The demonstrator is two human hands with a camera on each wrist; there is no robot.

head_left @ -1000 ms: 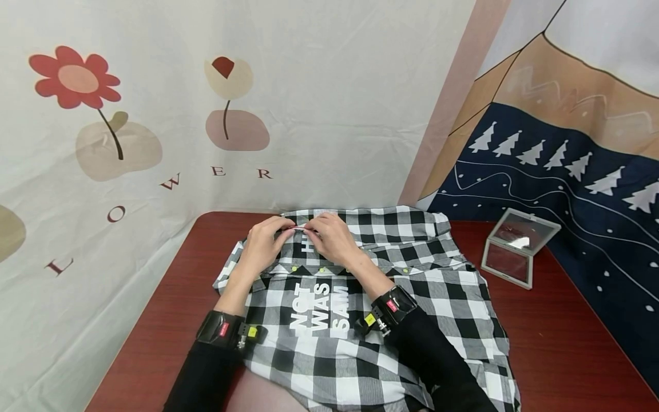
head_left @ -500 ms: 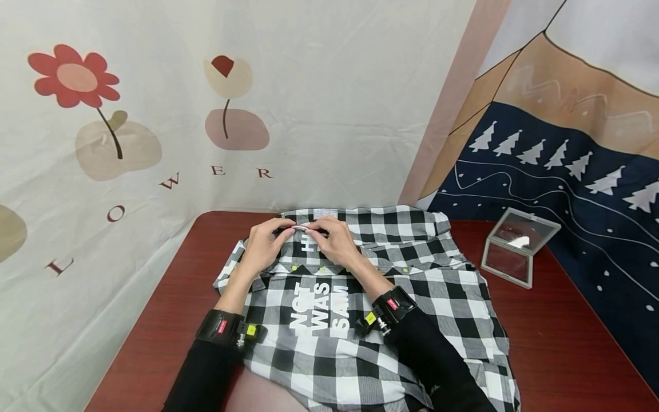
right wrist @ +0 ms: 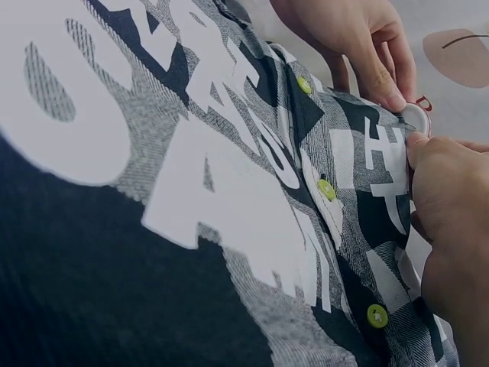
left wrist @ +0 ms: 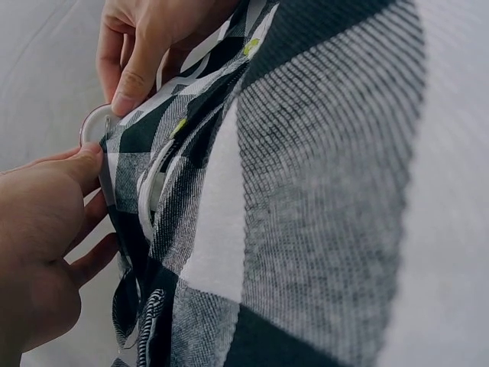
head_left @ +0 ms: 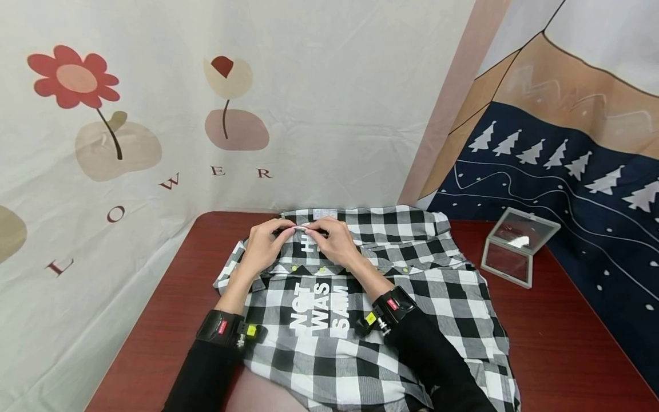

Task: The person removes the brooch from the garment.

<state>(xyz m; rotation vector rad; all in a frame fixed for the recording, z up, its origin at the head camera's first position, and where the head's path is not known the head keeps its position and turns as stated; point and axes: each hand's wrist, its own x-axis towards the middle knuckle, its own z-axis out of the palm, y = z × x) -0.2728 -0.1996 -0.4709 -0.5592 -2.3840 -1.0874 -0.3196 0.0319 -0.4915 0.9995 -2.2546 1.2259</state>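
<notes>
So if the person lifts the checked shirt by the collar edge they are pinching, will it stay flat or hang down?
The checked shirt would probably hang limp: it already lies in soft wrinkles on the table and drapes over the near edge. It looks thin and light, so the left hand and right hand likely lift it easily. It should not slide much; the weave looks matte.

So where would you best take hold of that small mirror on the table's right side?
Grip the raised lid of the mirror by its side edges, coming from the front right. It stands open and tilted with the base flat on the table, so the lid's edges are probably easiest to pinch.
</notes>
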